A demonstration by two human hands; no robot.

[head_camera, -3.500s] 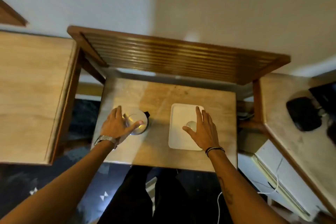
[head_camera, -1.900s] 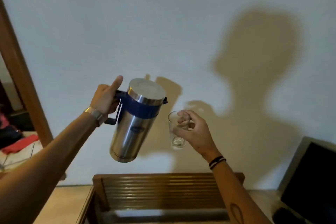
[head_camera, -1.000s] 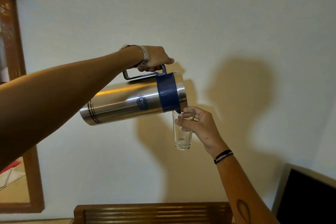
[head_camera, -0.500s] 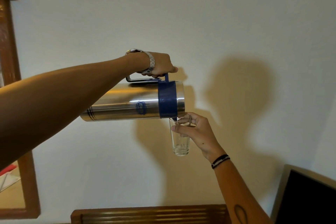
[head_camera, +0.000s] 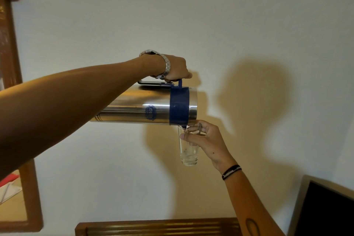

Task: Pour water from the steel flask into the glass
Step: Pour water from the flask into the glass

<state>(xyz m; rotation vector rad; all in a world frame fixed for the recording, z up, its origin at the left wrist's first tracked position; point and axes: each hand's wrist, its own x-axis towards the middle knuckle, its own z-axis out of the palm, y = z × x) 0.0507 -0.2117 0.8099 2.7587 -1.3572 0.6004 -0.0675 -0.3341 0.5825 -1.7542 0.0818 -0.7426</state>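
Note:
The steel flask (head_camera: 138,110) with a blue collar lies horizontal in the air in front of the white wall. My left hand (head_camera: 177,68) grips its handle from above. The flask's small blue spout sits just over the rim of a tall clear glass (head_camera: 188,149). My right hand (head_camera: 206,141) holds that glass upright near its rim, below the flask's mouth. A little water shows at the bottom of the glass; I cannot make out a stream.
A slatted wooden rack (head_camera: 157,226) runs along the bottom edge. A wooden frame (head_camera: 28,188) stands at the left. A dark screen (head_camera: 325,210) fills the bottom right corner. The wall (head_camera: 191,15) is close behind both hands.
Both hands lifted flask and glass off the table. The flask has tipped from upright to level, its spout lowered onto the glass rim. In the last half second little has moved.

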